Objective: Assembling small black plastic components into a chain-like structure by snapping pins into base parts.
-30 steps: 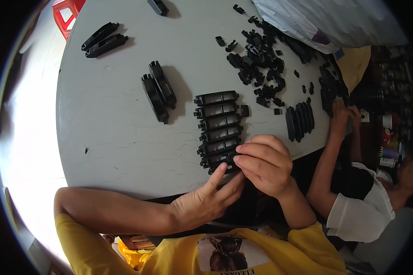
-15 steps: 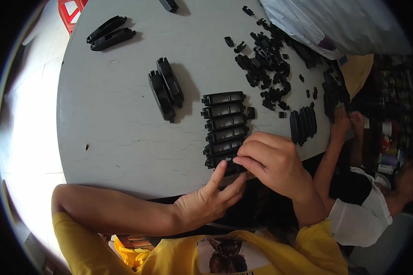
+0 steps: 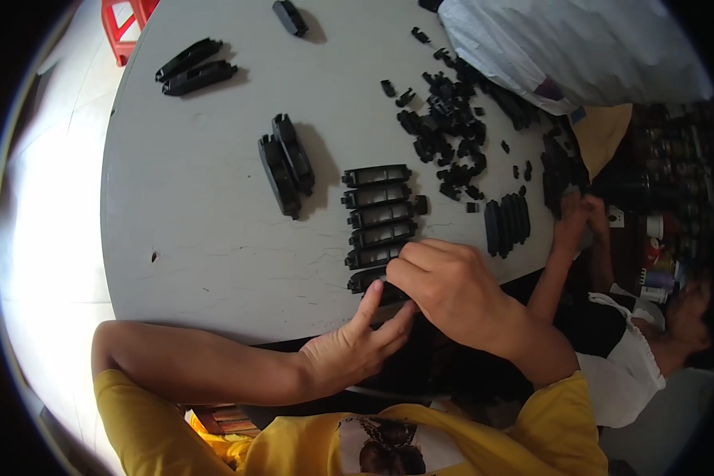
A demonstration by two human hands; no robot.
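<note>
A row of narrow black plastic frames point(image 3: 373, 236), each with an open middle, lies side by side on the grey table. At its near end, by the table edge, my left hand point(image 3: 351, 349) grips the nearest black plastic frame point(image 3: 365, 279) between thumb and fingers. My right hand point(image 3: 446, 284) bends over the right part of that same frame with its fingers curled together. Whatever its fingertips pinch is hidden beneath them. One small black clip point(image 3: 421, 205) rests just right of the row.
Loose black clips point(image 3: 452, 119) are heaped at the back right, beside a large white bag point(image 3: 563, 55). Joined black pieces point(image 3: 280, 170) lie left of the row, with more point(image 3: 194, 67) farther off. A stack point(image 3: 507, 224) stands rightward, near a co-worker's hands point(image 3: 581, 213).
My right hand has turned further over the nearest frame, its fingers now covering more of the right end. The left hand keeps its place there. The whole view has shifted slightly.
</note>
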